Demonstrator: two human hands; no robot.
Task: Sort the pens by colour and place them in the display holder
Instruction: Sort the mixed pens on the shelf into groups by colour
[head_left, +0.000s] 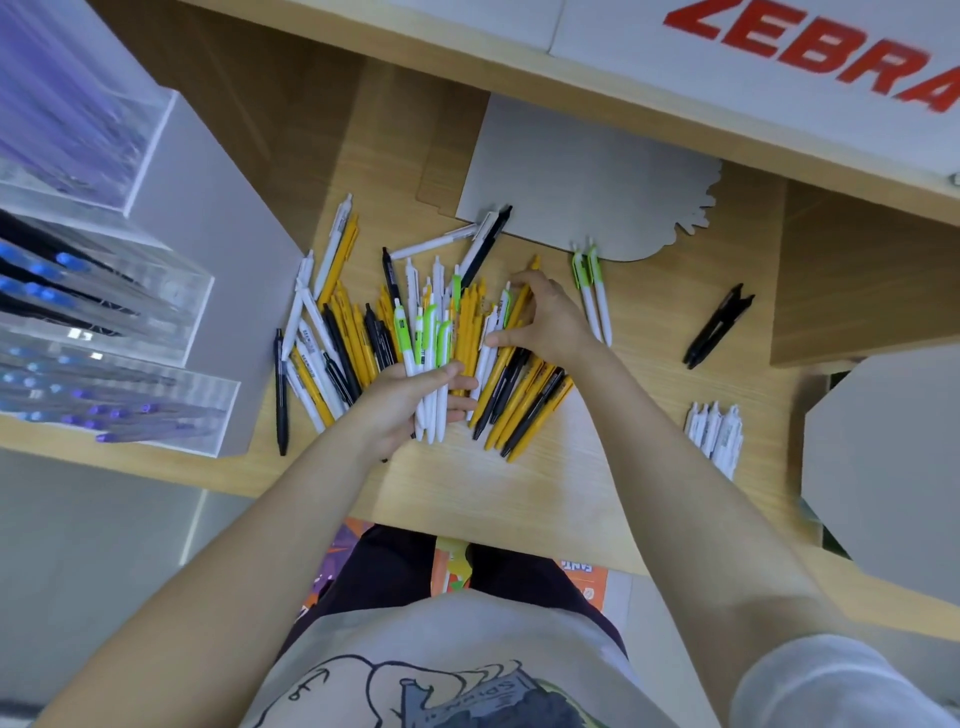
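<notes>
The left hand grips a bunch of green-clipped white pens, their barrels running near-to-far and clips pointing away from the person. The right hand reaches into the mixed pile of pens, fingers curled over another green-clipped white pen lying just right of the bunch, on much the same near-to-far axis; whether it is actually pinched, I cannot tell. That pen lies just under the right hand's fingers, so this hand is nearer; a short carry left would join it to the bunch. Two more green-clipped pens lie just right of that hand. The acrylic display holder stands well apart at the left of the wooden counter.
</notes>
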